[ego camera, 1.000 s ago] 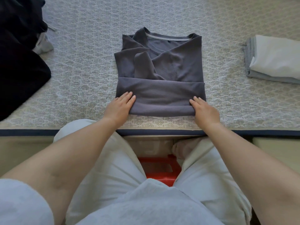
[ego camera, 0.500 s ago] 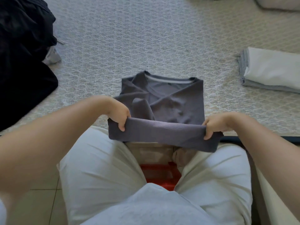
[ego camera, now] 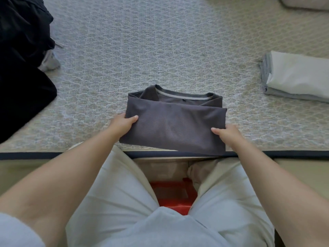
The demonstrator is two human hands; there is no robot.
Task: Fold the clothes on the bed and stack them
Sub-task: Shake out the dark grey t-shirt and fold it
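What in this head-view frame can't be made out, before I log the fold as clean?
- Fingers of the left hand and right hand: tucked under the dark grey T-shirt; only thumbs show.
- Folded stack: cut off by the right edge; item count unclear.
- Black clothes: cut off at the left edge; too dark to tell garments apart.
- Red object: mostly hidden between the person's legs.

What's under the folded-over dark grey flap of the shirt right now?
Beyond the dark grey ribbed shirt's folded flap only the collar shows. The sleeves and body beneath are covered. Left hand and right hand grip its sides.
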